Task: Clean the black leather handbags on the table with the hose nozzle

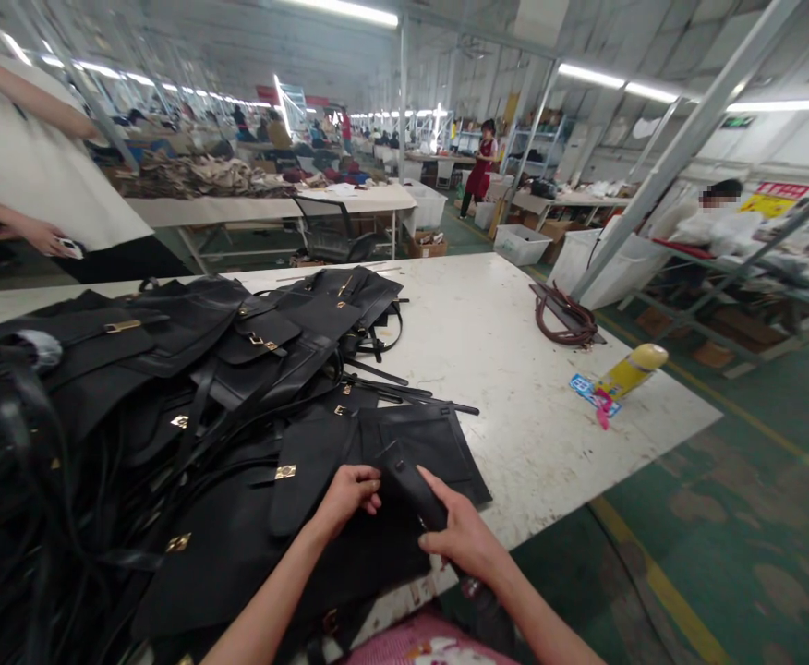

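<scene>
A black leather bag flap [411,485] curls up over the table's near edge. My right hand [464,531] grips its right side between thumb and fingers. Close to its left side, my left hand [350,489] has its fingers curled in a pinch; what they hold, if anything, is hidden. Under and behind both hands lie flat black leather bag panels [439,443]. To the left, a large heap of black leather bags [252,369] with gold-coloured clasps and loose straps reaches up to my left forearm.
On the white table [474,323] stand a yellow bottle [630,369] beside a blue packet [588,388], and a coil of brown cord [567,319]. A person in a pale top [37,148] stands at the far left. A metal post [682,139] slants up at right.
</scene>
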Demonstrator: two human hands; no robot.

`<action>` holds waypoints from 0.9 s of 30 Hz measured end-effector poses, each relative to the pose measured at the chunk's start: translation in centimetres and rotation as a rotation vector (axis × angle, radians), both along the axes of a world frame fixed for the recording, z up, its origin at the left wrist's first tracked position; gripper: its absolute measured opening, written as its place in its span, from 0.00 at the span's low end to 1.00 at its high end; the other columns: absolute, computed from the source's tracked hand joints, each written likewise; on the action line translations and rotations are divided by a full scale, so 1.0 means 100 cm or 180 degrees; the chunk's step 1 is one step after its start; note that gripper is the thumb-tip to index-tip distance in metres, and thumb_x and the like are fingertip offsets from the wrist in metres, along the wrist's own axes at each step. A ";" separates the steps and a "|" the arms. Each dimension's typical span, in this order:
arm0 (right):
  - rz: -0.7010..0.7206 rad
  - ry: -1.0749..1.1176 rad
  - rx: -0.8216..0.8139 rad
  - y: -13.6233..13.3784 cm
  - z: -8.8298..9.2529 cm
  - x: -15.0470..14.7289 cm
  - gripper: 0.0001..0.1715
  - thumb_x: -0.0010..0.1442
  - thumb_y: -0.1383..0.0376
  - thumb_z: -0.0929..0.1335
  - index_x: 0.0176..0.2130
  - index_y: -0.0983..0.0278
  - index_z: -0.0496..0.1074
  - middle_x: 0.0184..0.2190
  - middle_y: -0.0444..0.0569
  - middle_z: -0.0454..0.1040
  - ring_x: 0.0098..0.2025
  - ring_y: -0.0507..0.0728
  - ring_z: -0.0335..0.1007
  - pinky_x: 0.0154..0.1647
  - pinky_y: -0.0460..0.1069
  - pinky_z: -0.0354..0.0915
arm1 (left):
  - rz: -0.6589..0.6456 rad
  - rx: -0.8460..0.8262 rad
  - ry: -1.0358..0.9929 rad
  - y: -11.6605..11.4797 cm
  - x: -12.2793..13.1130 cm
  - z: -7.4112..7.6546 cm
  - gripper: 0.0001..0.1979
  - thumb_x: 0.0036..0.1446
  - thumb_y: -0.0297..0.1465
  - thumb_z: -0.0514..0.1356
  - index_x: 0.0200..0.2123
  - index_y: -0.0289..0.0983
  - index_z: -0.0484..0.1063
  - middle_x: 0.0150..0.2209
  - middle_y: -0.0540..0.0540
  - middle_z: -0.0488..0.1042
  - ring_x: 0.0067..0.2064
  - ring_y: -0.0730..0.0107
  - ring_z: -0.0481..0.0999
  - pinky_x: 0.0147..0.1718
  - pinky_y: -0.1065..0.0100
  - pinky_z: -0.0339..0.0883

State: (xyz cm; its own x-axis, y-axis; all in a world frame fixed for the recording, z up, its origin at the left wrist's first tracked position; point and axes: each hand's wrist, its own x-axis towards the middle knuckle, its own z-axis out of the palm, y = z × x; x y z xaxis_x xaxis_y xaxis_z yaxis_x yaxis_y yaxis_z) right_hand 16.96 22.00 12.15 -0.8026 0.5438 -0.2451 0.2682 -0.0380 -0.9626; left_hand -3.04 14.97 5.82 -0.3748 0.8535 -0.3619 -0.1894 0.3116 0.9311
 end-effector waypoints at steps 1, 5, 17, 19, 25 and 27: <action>-0.0081 -0.0010 0.0069 0.000 0.002 0.000 0.49 0.39 0.75 0.65 0.59 0.57 0.51 0.26 0.39 0.69 0.16 0.45 0.52 0.15 0.41 0.52 | 0.0040 -0.0013 -0.0010 0.000 0.001 -0.002 0.09 0.41 0.29 0.59 0.28 0.29 0.69 0.15 0.49 0.69 0.17 0.73 0.68 0.18 0.72 0.62; -0.0220 0.0020 0.0261 -0.005 0.015 0.011 0.48 0.39 0.76 0.63 0.59 0.58 0.50 0.30 0.41 0.71 0.17 0.46 0.54 0.16 0.41 0.54 | 0.0144 -0.0029 -0.0071 0.001 0.001 -0.007 0.11 0.42 0.29 0.59 0.30 0.29 0.69 0.15 0.49 0.70 0.17 0.74 0.68 0.17 0.73 0.63; 0.0219 -0.0126 0.0592 -0.011 -0.039 0.008 0.43 0.42 0.65 0.68 0.57 0.65 0.57 0.43 0.49 0.72 0.44 0.61 0.68 0.45 0.47 0.61 | 0.0318 0.0199 -0.0149 -0.016 0.015 -0.009 0.07 0.38 0.27 0.56 0.22 0.30 0.70 0.17 0.45 0.71 0.19 0.71 0.71 0.20 0.69 0.65; 0.0182 -0.0143 0.0553 -0.009 -0.039 0.008 0.40 0.42 0.65 0.67 0.56 0.65 0.60 0.45 0.50 0.71 0.48 0.62 0.66 0.47 0.47 0.60 | 0.0344 0.0245 -0.0158 -0.018 0.017 -0.012 0.06 0.37 0.27 0.55 0.22 0.30 0.70 0.17 0.46 0.70 0.19 0.71 0.70 0.21 0.69 0.65; 0.0107 0.0125 0.0446 -0.003 -0.007 0.005 0.47 0.39 0.67 0.67 0.59 0.66 0.53 0.50 0.52 0.67 0.52 0.63 0.62 0.51 0.50 0.58 | 0.0443 0.0460 -0.0035 -0.026 0.024 -0.020 0.07 0.34 0.23 0.56 0.23 0.32 0.67 0.19 0.51 0.68 0.20 0.72 0.70 0.20 0.71 0.64; 0.0174 0.0123 0.0451 0.004 -0.003 0.008 0.45 0.39 0.67 0.68 0.57 0.66 0.57 0.51 0.51 0.67 0.54 0.64 0.59 0.54 0.51 0.55 | 0.0502 0.0560 -0.0047 -0.028 0.026 -0.022 0.08 0.34 0.22 0.56 0.24 0.34 0.64 0.21 0.52 0.69 0.20 0.73 0.70 0.19 0.72 0.63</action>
